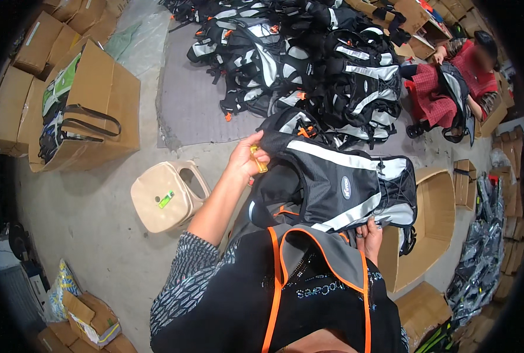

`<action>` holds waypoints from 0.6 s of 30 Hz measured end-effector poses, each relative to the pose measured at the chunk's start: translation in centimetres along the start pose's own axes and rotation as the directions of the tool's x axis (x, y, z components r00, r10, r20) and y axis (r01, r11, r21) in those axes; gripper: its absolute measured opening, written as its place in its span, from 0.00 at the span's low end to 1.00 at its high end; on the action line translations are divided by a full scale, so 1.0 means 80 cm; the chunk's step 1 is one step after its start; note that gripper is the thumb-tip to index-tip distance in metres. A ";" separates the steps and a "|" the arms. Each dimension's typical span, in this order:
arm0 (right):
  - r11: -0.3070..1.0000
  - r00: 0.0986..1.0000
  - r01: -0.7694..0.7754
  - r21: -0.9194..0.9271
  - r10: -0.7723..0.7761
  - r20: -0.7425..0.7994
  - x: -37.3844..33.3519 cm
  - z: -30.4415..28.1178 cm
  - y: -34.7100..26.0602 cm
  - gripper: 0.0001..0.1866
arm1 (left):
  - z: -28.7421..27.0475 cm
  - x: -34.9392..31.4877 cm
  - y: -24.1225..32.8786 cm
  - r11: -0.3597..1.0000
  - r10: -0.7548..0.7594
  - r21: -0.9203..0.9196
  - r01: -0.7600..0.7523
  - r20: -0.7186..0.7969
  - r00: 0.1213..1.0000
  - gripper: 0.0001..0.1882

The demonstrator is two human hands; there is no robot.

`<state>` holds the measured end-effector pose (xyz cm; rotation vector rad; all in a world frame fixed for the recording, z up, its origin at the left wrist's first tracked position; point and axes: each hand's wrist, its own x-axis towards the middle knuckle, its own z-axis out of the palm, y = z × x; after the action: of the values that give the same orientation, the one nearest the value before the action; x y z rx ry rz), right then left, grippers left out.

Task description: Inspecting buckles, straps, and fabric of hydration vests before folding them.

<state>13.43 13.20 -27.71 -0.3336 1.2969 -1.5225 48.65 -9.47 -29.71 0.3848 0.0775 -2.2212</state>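
A black, grey and white backpack (332,179) lies across in front of my body, its cord-laced end toward the right. At its left end is my left hand (247,157), closed around a small see-through yellow lighter (258,160), with the fingers against the pack's edge. My right hand (369,236) grips the lower right edge of the pack, and part of the fingers is hidden beneath it. A grey apron with orange trim (326,253) hangs on my chest below the pack.
A beige stool (162,203) on the left bears a green lighter (166,199). Many similar backpacks (268,65) are heaped ahead on a grey mat (185,112). Open cartons stand left (112,94) and right (432,229). Another person (473,76) handles a pack at the far right.
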 end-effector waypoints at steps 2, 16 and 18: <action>1.000 1.000 -0.003 0.010 0.003 -0.026 -0.003 0.009 -0.006 0.09 | 0.006 -0.014 -0.004 0.999 -0.014 -0.030 0.013 -0.038 0.999 0.12; 0.993 0.962 0.091 0.070 -0.070 -0.266 -0.032 0.037 -0.036 0.04 | 0.167 -0.035 -0.023 0.898 0.272 0.132 -0.420 0.584 0.765 0.18; 0.991 0.954 0.106 0.087 -0.076 -0.291 -0.046 0.031 -0.036 0.04 | 0.170 -0.031 -0.021 0.985 0.169 -0.088 -0.146 0.637 0.752 0.21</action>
<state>15.23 14.47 -22.91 -0.1084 1.4378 -1.7575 45.39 -9.10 -16.19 -0.3993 -0.2818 -2.0624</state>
